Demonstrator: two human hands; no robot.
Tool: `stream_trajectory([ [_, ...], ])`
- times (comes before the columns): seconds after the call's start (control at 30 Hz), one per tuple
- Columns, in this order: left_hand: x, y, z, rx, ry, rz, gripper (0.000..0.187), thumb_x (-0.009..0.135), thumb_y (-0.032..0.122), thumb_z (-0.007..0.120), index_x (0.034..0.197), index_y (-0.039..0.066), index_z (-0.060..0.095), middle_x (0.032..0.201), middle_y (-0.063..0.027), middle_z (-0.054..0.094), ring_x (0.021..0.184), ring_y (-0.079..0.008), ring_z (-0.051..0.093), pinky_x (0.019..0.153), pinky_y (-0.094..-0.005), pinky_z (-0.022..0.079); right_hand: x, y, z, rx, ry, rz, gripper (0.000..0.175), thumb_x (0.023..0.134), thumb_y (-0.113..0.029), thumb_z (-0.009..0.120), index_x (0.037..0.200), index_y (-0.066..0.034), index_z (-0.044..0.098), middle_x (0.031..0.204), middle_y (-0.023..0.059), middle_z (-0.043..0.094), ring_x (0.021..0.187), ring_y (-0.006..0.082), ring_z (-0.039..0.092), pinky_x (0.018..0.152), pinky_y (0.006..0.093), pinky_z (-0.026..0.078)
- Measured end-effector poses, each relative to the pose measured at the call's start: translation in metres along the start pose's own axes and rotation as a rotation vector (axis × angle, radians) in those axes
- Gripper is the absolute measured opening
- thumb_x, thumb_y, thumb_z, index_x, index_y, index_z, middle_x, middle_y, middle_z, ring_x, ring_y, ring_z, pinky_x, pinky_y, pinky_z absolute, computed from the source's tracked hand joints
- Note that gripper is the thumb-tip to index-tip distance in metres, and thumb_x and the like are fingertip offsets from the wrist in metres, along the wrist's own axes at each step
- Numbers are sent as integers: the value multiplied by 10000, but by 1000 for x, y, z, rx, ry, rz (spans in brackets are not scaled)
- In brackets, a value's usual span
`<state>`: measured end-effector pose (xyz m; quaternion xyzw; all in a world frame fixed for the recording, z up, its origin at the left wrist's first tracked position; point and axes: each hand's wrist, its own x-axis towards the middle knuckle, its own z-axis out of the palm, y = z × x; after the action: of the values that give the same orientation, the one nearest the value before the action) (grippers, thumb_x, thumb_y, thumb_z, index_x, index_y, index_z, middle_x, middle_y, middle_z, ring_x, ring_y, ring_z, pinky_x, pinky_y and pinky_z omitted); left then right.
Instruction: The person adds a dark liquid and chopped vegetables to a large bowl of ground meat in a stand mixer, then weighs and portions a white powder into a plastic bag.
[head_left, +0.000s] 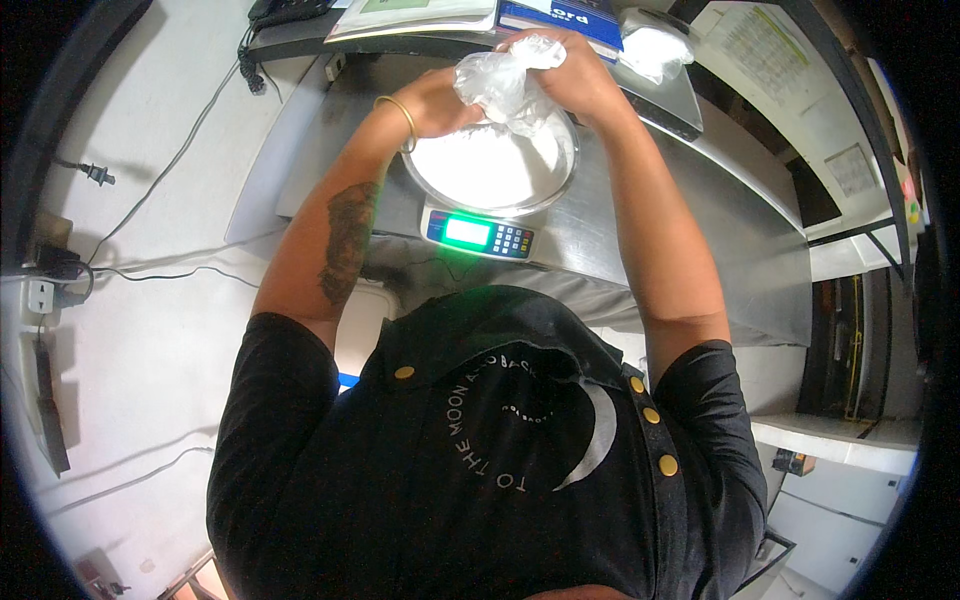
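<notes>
A crumpled clear plastic bag (499, 82) hangs between my two hands, above a round bowl. My left hand (439, 105), below a gold bangle, grips the bag's left side. On the right, my right hand (574, 75) holds its gathered upper part; some fingers are hidden behind the plastic. The wide bowl (491, 211) rests on a digital scale (480, 234) with a lit green display and a keypad. Bright white contents (480, 169) show in the bowl; glare hides whether they are powder or something else.
The scale stands on a metal table (697, 195). Beyond the hands lie papers (412, 19) and a blue book (589, 26) on a raised ledge. Another white plastic bag (656, 49) sits at the back right. Cables (176, 161) run along the left wall.
</notes>
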<state>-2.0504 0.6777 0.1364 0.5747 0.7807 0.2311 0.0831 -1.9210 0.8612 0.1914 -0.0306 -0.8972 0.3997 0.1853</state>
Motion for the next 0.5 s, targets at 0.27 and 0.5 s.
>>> stream_trajectory([
  [0.27,-2,-2,-3,-61,2,14,427,939,266,737,1307,61,665,1212,-215,726,1133,-375,684,1007,-453,522,-1,0,-1,16,22,3,241,939,-105,702,1154,-46,792,1105,94,785,989,186,720,878,333,572],
  [0.5,-13,5,3,-330,65,21,453,884,293,803,1228,25,683,993,-112,749,774,-212,700,730,-359,587,8,-11,-6,-194,62,-289,229,928,-142,695,1112,-51,797,1077,110,793,972,205,735,888,340,571],
])
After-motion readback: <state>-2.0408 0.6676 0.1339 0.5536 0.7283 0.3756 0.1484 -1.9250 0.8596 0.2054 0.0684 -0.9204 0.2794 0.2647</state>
